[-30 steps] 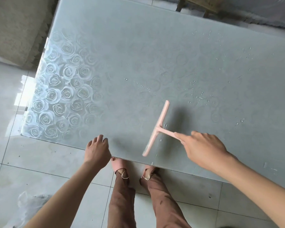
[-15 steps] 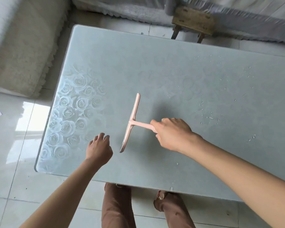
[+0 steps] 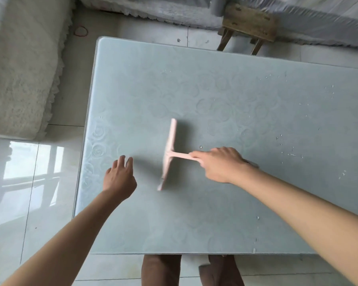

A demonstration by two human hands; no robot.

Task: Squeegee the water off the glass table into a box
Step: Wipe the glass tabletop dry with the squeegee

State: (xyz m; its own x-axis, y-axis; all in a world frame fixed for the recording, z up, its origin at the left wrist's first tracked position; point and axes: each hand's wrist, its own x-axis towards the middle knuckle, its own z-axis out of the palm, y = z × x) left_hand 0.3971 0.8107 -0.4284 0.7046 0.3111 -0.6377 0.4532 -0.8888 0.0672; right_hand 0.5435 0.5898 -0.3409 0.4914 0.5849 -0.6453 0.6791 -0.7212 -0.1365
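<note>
A pink T-shaped squeegee (image 3: 170,149) lies with its blade on the pale blue-green glass table (image 3: 194,89), the blade running near to far and blurred at its near end. My right hand (image 3: 219,165) grips the squeegee's handle from the right. My left hand (image 3: 119,178) hovers over the table's left part, fingers relaxed and holding nothing, a short way left of the blade. Water droplets (image 3: 291,154) dot the glass at the right and far right. No box is in view.
A cream fluffy rug or cushion (image 3: 19,65) lies on the floor to the left. A small wooden stool (image 3: 248,25) stands beyond the table's far edge, against a covered sofa (image 3: 174,7). Glossy white floor tiles (image 3: 29,182) surround the table. My legs show under the near edge.
The squeegee and my right hand have swept leftward across the glass. My view has risen and pulled back, so more of the table and the far stool appear. My left hand now hovers over the glass.
</note>
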